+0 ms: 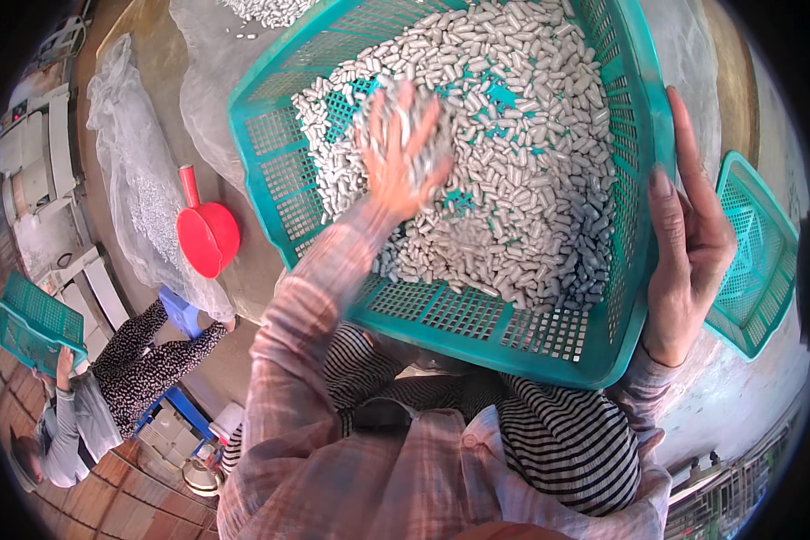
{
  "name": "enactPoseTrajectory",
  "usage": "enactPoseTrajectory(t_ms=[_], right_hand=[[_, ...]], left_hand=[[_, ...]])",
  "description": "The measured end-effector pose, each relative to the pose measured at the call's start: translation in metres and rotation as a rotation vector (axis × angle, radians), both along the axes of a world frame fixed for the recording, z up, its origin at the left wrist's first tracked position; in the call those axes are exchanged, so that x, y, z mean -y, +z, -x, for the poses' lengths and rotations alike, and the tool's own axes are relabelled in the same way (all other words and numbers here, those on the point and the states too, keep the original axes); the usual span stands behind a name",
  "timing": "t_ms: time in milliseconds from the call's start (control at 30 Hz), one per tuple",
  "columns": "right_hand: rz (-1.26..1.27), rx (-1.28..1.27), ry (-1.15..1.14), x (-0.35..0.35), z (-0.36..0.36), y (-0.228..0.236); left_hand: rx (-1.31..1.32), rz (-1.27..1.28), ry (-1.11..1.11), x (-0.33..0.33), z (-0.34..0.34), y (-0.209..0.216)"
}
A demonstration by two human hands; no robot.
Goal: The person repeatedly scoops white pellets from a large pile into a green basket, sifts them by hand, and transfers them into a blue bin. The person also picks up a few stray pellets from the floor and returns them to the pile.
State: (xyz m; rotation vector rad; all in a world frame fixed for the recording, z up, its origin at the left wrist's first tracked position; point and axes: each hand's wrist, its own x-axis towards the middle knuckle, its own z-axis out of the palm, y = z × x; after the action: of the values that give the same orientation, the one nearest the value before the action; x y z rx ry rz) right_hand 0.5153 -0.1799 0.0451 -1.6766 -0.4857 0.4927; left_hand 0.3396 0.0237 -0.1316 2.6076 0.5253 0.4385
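A large teal plastic basket point(477, 326) with slotted walls is tilted in front of me over my lap. Whitish-grey capsules point(522, 171) cover most of its bottom, with teal mesh showing through in gaps. My left hand point(400, 148) lies among the capsules left of the middle, fingers spread and slightly blurred. Capsules surround its fingertips; I see none gripped. Along the basket's right side, my right hand point(693, 256) holds the rim, its thumb against the edge and a finger stretched up along the outer wall. Its other fingers are partly hidden.
A red scoop point(209, 238) lies left of the basket, beside clear plastic sheeting point(121, 117) with more capsules. Another teal basket point(754, 261) stands at the right. At the far left, a seated person point(81, 423) holds a teal basket point(40, 319).
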Motion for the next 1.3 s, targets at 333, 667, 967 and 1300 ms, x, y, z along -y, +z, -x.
enactPoseTrajectory(t_ms=[333,667,967,1300], right_hand=[[0.039,-0.100,-0.015,0.000,-0.011,0.004],[0.061,0.022,0.003,-0.005,-0.003,-0.004],[0.096,-0.091,-0.089,0.010,-0.004,0.005],[0.008,-0.049,-0.080,0.009,-0.005,-0.013]], left_hand=[[-0.270,0.012,-0.722,0.103,0.006,0.050],[0.209,-0.056,0.272,0.027,-0.141,0.022],[-0.492,-0.125,-0.521,0.035,0.044,0.020],[-0.141,-0.021,-0.356,0.126,-0.083,0.066]])
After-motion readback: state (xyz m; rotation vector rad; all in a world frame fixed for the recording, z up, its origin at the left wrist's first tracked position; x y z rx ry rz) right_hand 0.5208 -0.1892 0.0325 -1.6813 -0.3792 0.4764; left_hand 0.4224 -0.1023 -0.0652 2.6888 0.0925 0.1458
